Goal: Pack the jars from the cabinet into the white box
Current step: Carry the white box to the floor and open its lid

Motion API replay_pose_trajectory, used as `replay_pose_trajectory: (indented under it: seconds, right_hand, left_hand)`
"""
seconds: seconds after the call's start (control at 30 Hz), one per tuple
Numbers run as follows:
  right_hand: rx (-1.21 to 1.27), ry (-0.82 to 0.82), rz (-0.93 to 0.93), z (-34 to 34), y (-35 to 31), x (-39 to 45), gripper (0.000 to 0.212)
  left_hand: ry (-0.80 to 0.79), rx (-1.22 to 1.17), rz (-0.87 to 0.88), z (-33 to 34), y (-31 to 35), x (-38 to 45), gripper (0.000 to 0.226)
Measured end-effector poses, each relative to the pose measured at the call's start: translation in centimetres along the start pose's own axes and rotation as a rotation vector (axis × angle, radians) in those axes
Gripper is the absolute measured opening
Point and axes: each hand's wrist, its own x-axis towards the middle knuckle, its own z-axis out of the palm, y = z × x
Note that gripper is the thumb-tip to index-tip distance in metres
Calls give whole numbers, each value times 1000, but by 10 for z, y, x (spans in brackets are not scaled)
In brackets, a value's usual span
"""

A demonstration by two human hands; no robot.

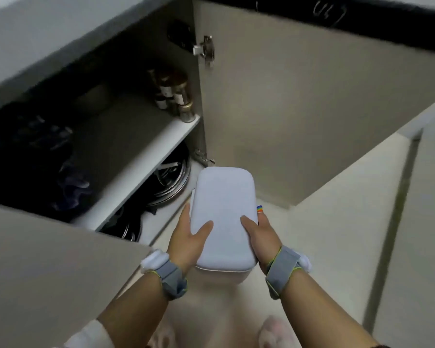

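I hold the white box (224, 209) with its lid on, in front of the open cabinet and above the floor. My left hand (189, 234) grips its left side, thumb lying on the lid. My right hand (260, 234) grips the right side, thumb on top too. Several small glass jars (176, 94) with gold and dark lids stand clustered at the right end of the cabinet's upper shelf (146, 156), beyond and to the left of the box.
The cabinet's right door (299, 109) stands open behind the box, and the left door (48, 272) stands open at the lower left. Metal pans and lids (166, 182) fill the bottom shelf. Dark items (43, 151) lie on the shelf's left. Tiled floor stretches to the right.
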Motion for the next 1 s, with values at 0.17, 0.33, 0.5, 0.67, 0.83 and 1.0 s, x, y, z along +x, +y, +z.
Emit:
replay_pose_trajectory:
  seconds: [0.17, 0.33, 0.5, 0.67, 0.83, 1.0]
  right_hand:
    - [54, 6, 32, 10, 77, 92, 63]
    - [112, 4, 46, 18, 144, 187, 42]
    - [87, 18, 51, 29, 192, 260, 41]
    - [-4, 12, 23, 33, 198, 273, 30]
    - [-142, 9, -24, 38, 198, 258, 47]
    - [-296, 142, -249, 57, 178, 258, 49]
  left_hand:
    - [-23, 44, 19, 30, -86, 82, 86]
    - [-72, 161, 87, 55, -160, 174, 84]
    - [-5, 140, 93, 80, -213, 235, 67]
    - [-1, 123, 24, 92, -244, 245, 62]
    - [-42, 155, -27, 83, -248, 240, 73]
    - [5, 109, -58, 87, -243, 253, 83]
